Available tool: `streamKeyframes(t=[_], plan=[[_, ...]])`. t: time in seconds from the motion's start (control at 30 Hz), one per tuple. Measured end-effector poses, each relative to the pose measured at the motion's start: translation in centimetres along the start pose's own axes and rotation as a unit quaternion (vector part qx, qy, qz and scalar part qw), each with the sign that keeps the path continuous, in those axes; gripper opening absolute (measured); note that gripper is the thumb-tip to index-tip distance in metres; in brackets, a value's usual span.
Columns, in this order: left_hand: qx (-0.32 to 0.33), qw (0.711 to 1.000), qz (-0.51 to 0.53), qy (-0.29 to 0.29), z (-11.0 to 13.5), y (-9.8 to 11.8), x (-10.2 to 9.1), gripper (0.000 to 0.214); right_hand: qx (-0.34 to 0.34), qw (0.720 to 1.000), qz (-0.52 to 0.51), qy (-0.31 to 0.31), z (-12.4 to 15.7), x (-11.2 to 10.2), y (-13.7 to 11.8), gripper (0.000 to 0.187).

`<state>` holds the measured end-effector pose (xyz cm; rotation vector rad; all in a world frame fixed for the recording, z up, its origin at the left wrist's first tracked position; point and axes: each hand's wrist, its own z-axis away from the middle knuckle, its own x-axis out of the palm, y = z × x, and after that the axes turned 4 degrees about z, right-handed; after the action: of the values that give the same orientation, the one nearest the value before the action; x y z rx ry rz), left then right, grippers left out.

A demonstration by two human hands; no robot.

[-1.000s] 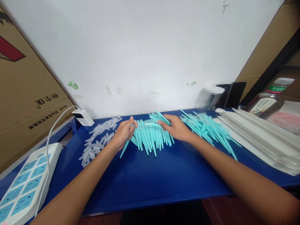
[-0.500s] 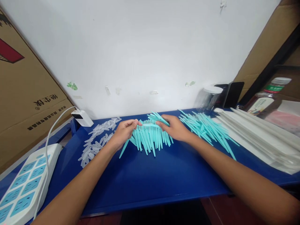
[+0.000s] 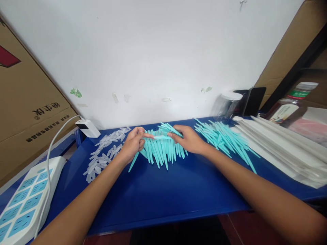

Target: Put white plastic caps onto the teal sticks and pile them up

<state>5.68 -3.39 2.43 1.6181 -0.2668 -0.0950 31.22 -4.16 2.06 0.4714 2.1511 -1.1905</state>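
My right hand (image 3: pixel 187 139) is closed around a bundle of slim teal plastic sticks (image 3: pixel 168 128). Between its thumb and fingers, one more stick (image 3: pixel 163 137) points left, its pale end toward my other hand. The outstretched index finger of my left hand (image 3: pixel 134 143) touches that pale end. Its remaining fingers are curled, and whatever they may hold is hidden. Beneath both hands lies a row of teal sticks (image 3: pixel 162 151) with translucent upper ends. Small translucent caps (image 3: pixel 103 158) are scattered to the left of my left hand.
A loose pile of teal sticks (image 3: pixel 224 137) lies right of my right hand. Clear plastic bags (image 3: pixel 278 146), a lidded jar (image 3: pixel 227 105) and a bottle (image 3: pixel 287 105) stand or lie beyond. A power strip (image 3: pixel 30 197) and white charger (image 3: pixel 88 127) occupy the blue table's (image 3: pixel 163 197) left side.
My left index finger has stretched out against the pale end of the held stick, where thumb and finger were pinched before. The right hand keeps its bundle, nearly in place.
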Motion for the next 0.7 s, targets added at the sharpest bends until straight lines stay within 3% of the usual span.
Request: streamKeyframes(t=[0.2, 0.37, 0.47, 0.7], plan=[[0.026, 0.998, -0.048, -0.005, -0.04, -0.27, -0.03, 0.042, -0.003, 1.000, 0.003, -0.003, 0.04, 0.24, -0.25, 0.040], [0.103, 0.981, -0.155, 0.047, -0.32, -0.71, -0.52, 0.039, -0.005, 1.000, -0.013, -0.013, 0.13, 0.29, -0.23, 0.040], [0.101, 0.981, -0.156, 0.059, -0.36, -0.69, -0.58, 0.040, -0.005, 1.000, -0.016, -0.017, 0.18, 0.16, -0.32, 0.041], [0.079, 0.990, -0.113, 0.026, 0.02, -0.25, -0.28, 0.045, 0.010, 0.999, -0.036, -0.038, 0.15, 0.18, -0.50, 0.038]])
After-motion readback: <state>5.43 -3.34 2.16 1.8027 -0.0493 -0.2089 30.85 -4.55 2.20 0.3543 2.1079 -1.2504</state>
